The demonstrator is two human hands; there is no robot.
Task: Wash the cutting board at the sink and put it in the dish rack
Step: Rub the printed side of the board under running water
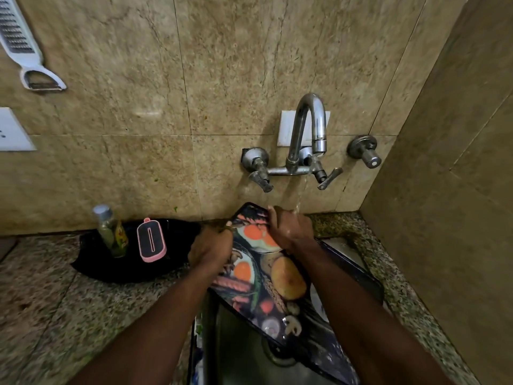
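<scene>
The cutting board, dark with printed vegetables and fruit, leans tilted over the steel sink, its top corner near the wall. My left hand grips the board's left edge. My right hand lies flat on the upper face of the board, fingers on its top edge, under a thin stream of water from the wall tap. No dish rack is in view.
A black tray on the granite counter at the left holds a bottle and a pink-and-black scrubber. A grater hangs on the wall. A side wall closes the right.
</scene>
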